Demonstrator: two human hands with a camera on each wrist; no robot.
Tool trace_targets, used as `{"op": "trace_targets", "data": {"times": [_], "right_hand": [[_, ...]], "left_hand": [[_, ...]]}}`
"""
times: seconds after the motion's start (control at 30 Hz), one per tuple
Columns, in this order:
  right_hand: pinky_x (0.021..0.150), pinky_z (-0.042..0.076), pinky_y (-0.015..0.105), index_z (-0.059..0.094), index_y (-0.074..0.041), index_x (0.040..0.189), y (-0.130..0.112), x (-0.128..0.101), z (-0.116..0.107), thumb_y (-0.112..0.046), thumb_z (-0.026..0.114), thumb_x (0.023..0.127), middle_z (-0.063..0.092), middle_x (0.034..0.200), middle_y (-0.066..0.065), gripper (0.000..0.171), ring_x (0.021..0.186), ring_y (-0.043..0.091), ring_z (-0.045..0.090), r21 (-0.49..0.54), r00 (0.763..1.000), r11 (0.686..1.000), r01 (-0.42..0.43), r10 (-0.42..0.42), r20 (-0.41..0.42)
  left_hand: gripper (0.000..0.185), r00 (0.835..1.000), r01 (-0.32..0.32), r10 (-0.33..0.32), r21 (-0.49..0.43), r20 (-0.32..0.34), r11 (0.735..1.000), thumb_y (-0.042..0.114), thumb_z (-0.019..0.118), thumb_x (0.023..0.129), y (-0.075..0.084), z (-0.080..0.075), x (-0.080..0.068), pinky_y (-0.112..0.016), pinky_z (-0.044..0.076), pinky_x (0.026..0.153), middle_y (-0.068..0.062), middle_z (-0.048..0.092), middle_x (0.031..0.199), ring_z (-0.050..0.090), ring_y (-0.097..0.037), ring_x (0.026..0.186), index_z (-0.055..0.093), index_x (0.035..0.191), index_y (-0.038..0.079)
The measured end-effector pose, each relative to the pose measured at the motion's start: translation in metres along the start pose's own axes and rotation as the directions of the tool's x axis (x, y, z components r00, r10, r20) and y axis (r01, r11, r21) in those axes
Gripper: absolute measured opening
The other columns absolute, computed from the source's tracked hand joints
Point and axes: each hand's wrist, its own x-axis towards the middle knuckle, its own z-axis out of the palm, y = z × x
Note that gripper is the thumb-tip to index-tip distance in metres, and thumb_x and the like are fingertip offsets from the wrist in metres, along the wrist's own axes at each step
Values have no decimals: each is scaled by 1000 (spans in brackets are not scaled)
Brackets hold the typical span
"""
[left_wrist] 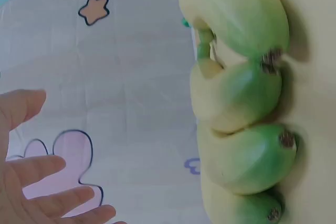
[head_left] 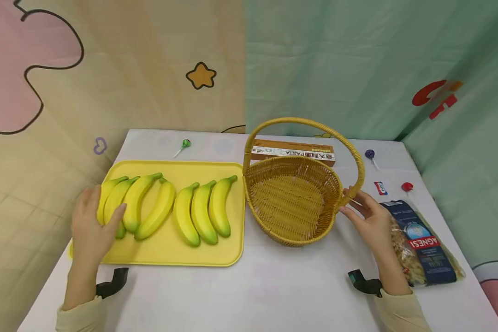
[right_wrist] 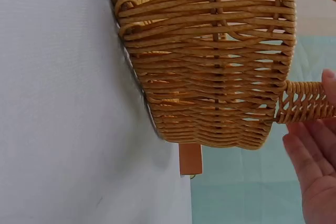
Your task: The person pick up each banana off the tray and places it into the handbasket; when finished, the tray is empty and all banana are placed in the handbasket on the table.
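Several yellow bananas [head_left: 157, 210] with green tips lie side by side on a yellow tray [head_left: 232, 256]. Over the tray's left end, my left hand [head_left: 89, 226] is spread above the leftmost bananas, with nothing in its grasp. The left wrist view shows that hand [left_wrist: 47, 182] with its fingers apart, a gap away from the banana row [left_wrist: 241, 98]. My right hand [head_left: 369, 221] holds the lower right end of the handle of a wicker basket [head_left: 288, 207]. In the right wrist view, thumb and fingers are on either side of the handle [right_wrist: 307, 102]. The basket holds nothing.
A pasta box [head_left: 292, 152] lies behind the basket, and a bag of pasta [head_left: 423, 244] is right of my right hand. Green [head_left: 186, 143], purple [head_left: 370, 154] and red [head_left: 407, 186] lollipops and a small red-blue packet [head_left: 380, 188] lie around. Curtains bound the table's back and sides.
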Motion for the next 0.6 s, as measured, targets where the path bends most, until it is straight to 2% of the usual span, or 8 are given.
{"op": "trace_targets", "data": {"times": [0.07, 0.1, 0.2, 0.27, 0.33, 0.37, 0.43, 0.6], "right_hand": [[89, 49, 12, 63, 7, 122, 1, 1, 3, 15, 72, 77, 70, 116, 7, 47, 107, -3, 63, 44, 999, 998, 42, -41, -24], [88, 50, 13, 63, 8, 121, 2, 1, 4, 17, 71, 77, 71, 114, 2, 45, 106, -1, 64, 66, 998, 996, 59, -58, -29], [87, 51, 13, 61, 13, 119, 6, 1, 5, 21, 69, 76, 71, 113, -4, 45, 105, 3, 66, 105, 993, 988, 113, -110, -33], [87, 50, 13, 60, 14, 120, 7, 1, 6, 23, 67, 75, 71, 113, -2, 46, 106, 4, 66, 125, 991, 983, 135, -132, -37], [88, 50, 14, 59, 14, 122, 9, 0, 7, 24, 67, 76, 71, 114, 0, 48, 107, 5, 66, 136, 989, 980, 144, -140, -39], [89, 50, 14, 59, 13, 123, 9, 0, 8, 24, 66, 76, 71, 114, 1, 48, 107, 6, 66, 139, 989, 979, 147, -143, -41], [89, 51, 15, 59, 12, 123, 9, -1, 8, 23, 66, 76, 70, 113, 2, 49, 107, 6, 66, 135, 989, 980, 147, -142, -44], [88, 51, 15, 60, 11, 123, 10, -1, 10, 23, 67, 76, 70, 113, 0, 49, 106, 4, 66, 125, 988, 981, 149, -143, -55]], "left_hand": [[63, 990, 108, -113, -66, -85, 992, 22, 60, 95, -10, -7, 8, -56, 23, 117, -24, 33, 153, 29, -42, 142, 36, 150, 4], [60, 976, 166, -177, -97, -124, 981, 22, 59, 95, -15, -10, 12, -48, 27, 117, -21, 37, 152, 34, -34, 140, 39, 150, 7], [55, 912, 311, -352, -204, -210, 928, 25, 59, 94, -30, -17, 24, -27, 36, 107, -9, 45, 147, 44, -9, 125, 46, 147, 14], [53, 870, 364, -426, -260, -247, 894, 25, 60, 93, -37, -21, 29, -20, 37, 98, 0, 50, 140, 42, 3, 112, 49, 144, 16], [52, 845, 383, -465, -309, -263, 871, 23, 62, 92, -43, -22, 33, -17, 37, 94, 10, 52, 133, 41, 8, 106, 52, 142, 16], [52, 838, 391, -481, -332, -257, 859, 22, 62, 92, -46, -23, 34, -16, 36, 94, 14, 51, 130, 41, 8, 104, 52, 142, 16], [52, 835, 401, -496, -355, -236, 844, 21, 61, 92, -49, -21, 36, -15, 37, 94, 15, 51, 128, 42, 8, 103, 52, 142, 15], [54, 842, 452, -519, -332, -147, 828, 24, 60, 94, -55, -11, 40, -18, 38, 100, 5, 50, 138, 43, 5, 109, 47, 146, 15]]}}
